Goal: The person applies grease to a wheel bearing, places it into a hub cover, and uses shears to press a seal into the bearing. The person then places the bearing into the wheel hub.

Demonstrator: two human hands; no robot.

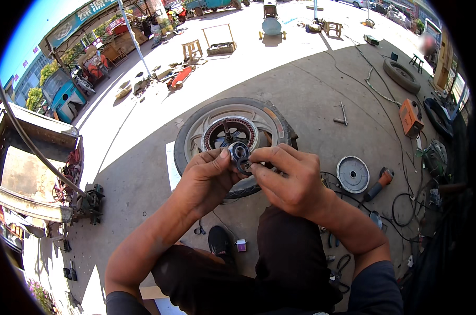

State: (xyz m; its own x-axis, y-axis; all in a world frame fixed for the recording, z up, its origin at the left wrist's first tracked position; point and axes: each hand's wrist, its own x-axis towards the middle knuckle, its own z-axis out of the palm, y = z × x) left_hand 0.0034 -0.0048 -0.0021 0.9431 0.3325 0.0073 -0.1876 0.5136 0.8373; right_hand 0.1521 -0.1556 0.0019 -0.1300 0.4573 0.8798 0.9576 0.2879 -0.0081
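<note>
Held up in front of me is a ball bearing [239, 150], a small metal ring with an open centre, gripped between the thumb and fingers of my left hand [206, 173]. My right hand [298, 181] pinches a thin dark ring [244, 167] that looks like a bearing seal, right against the bearing's lower edge. Below and beyond both hands lies a wheel with a black tyre [182, 142] and grey spokes. Its hub motor stator [230, 122] shows copper-coloured windings and an upright axle. My hands hide the wheel's near part.
To the right lie a round metal cover [353, 174], an angle grinder [379, 184] and trailing cables. An orange box-shaped machine [411, 118] stands farther off, near a loose tyre [401, 75]. A T-shaped tool [343, 114] rests beyond the wheel. A cart bed [30, 157] stands left.
</note>
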